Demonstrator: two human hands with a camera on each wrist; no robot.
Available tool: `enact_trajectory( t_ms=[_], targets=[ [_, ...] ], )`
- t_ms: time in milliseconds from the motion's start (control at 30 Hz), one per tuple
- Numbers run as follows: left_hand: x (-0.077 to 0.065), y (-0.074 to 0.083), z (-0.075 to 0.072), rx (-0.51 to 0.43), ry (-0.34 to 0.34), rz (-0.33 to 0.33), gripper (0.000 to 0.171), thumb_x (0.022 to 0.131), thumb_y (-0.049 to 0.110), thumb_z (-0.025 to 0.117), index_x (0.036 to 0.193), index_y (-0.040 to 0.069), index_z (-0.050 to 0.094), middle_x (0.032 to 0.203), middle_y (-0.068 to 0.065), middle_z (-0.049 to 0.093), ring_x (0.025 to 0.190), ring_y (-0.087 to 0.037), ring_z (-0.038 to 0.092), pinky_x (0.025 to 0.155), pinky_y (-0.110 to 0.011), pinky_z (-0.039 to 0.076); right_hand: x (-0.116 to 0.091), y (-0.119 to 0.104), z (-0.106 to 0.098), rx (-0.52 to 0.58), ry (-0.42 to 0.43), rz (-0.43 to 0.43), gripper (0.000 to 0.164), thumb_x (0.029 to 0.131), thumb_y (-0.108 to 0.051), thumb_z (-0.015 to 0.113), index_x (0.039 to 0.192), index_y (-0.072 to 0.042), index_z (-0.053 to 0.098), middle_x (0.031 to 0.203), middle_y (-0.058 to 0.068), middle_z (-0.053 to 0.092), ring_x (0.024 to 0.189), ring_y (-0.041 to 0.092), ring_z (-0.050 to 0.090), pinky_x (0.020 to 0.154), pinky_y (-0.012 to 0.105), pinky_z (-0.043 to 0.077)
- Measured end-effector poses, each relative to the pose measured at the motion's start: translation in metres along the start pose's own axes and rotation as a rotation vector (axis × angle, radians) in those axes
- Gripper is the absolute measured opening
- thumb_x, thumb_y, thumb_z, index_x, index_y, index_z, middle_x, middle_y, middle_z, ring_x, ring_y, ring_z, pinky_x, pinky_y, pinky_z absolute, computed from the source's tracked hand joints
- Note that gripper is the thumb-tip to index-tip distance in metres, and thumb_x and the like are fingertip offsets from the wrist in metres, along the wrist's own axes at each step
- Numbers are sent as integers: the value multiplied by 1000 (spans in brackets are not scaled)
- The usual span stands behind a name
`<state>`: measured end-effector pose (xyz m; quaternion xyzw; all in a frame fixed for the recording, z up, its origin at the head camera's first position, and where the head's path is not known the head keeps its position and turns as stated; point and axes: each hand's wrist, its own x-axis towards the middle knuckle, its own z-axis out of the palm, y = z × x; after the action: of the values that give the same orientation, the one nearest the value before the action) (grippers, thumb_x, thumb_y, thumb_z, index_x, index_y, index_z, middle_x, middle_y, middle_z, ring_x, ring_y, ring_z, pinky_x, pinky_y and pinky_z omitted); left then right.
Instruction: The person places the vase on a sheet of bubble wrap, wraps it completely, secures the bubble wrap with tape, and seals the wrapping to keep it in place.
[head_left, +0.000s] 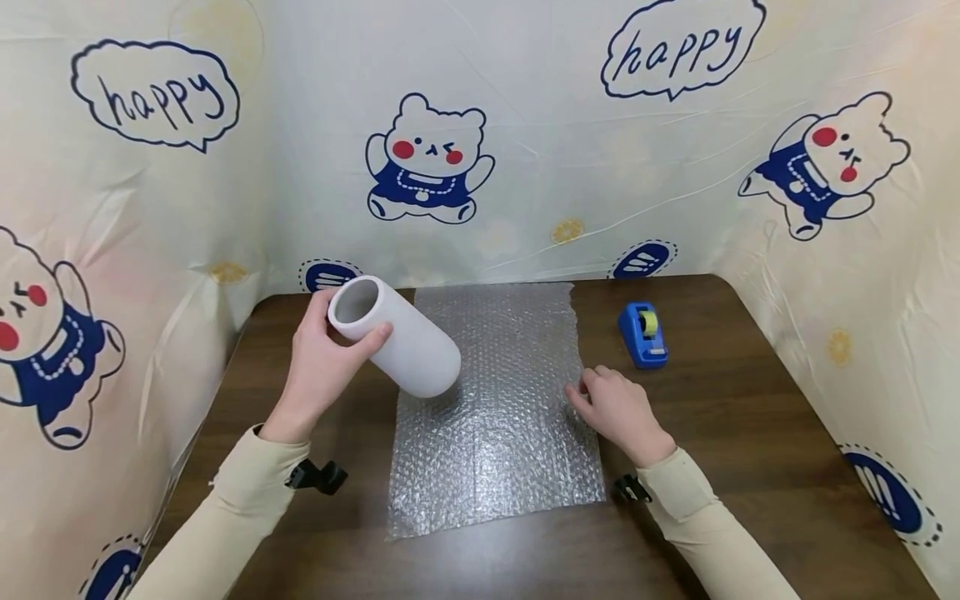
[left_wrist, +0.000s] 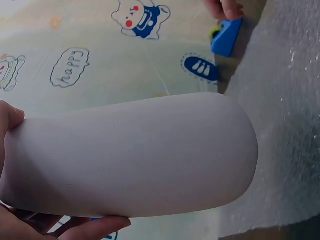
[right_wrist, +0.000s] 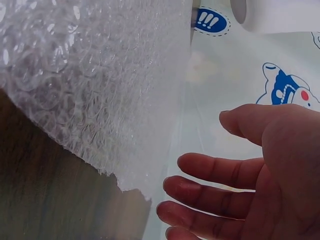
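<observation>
A white cylindrical vase (head_left: 416,346) with an open mouth tilts in the air over the left part of a bubble wrap sheet (head_left: 502,450). My left hand (head_left: 321,354) grips it near the mouth, thumb on the near side and fingers round the far side. In the left wrist view the vase (left_wrist: 135,157) lies lengthwise across the picture, its rounded base toward the wrap. By the sheet's right edge is my right hand (head_left: 618,412), holding nothing. The right wrist view shows that hand (right_wrist: 260,175) with its fingers spread loosely beside the wrap (right_wrist: 100,90).
A blue tape dispenser (head_left: 642,336) with a yellowish roll stands at the back right of the brown wooden table (head_left: 720,417). Printed cloth walls (head_left: 540,167) with bears and "happy" bubbles enclose the table at the back and both sides.
</observation>
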<state>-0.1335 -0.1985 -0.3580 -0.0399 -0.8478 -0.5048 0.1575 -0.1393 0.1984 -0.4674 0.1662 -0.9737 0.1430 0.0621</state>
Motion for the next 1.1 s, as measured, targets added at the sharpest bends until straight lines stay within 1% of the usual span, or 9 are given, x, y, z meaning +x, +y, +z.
enact_trajectory(
  t_ms=[200,300,500,633,700,767,900,1000,1100],
  targets=[
    [-9,0,15,-59,-61,-17,65,91,25,80,143,4,47,134,-11,58,113,-22,57,90,-41,53,0,-1,0,-12,-13,-6,31,100,-31,69,77,-11,62,67,1,48,57,15,45,45,29,38],
    [-13,0,22,-94,-91,-40,65,91,24,79,143,3,46,134,-13,57,114,-24,57,91,-44,52,0,-2,-1,-20,-8,-10,31,99,-31,70,78,-10,63,67,1,48,57,15,44,45,29,38],
    [-25,2,38,-185,-147,-96,63,91,20,78,142,2,45,134,-14,56,114,-23,57,91,-40,51,-1,-5,-2,-17,13,-40,29,99,-30,71,81,-8,65,68,1,51,56,14,45,45,29,40],
    [-31,3,47,-242,-156,-120,62,90,16,78,141,2,46,134,-14,57,114,-22,57,90,-33,51,-1,-8,-4,25,12,-65,29,101,-34,69,88,-8,68,73,1,55,59,12,47,48,28,44],
    [-33,3,52,-266,-155,-122,62,89,14,78,141,2,46,133,-14,57,113,-23,57,89,-29,51,0,-9,-5,56,5,-76,30,102,-37,67,94,-8,69,79,2,59,62,12,49,52,29,47],
    [-35,3,57,-285,-156,-115,62,89,13,78,141,2,46,133,-14,57,113,-23,57,89,-27,51,0,-11,-6,89,-3,-87,34,104,-40,64,103,-7,71,87,5,65,68,14,56,58,32,53],
    [-38,0,66,-310,-158,-105,63,88,14,79,140,2,47,133,-13,57,112,-22,58,89,-25,51,0,-13,-8,157,-38,-127,46,105,-45,60,123,-4,68,111,11,71,93,23,68,78,43,60],
    [-42,-1,71,-325,-157,-106,64,86,14,79,140,2,47,133,-13,57,111,-22,59,89,-26,51,0,-16,-10,199,-78,-181,59,102,-50,62,136,-2,62,125,14,69,108,26,69,88,48,59],
    [-45,-3,76,-350,-155,-105,63,86,13,79,140,2,47,133,-14,57,111,-21,60,89,-26,51,-1,-18,-11,228,-125,-237,78,96,-57,68,147,0,53,135,16,64,114,28,67,93,50,57]
  ],
)
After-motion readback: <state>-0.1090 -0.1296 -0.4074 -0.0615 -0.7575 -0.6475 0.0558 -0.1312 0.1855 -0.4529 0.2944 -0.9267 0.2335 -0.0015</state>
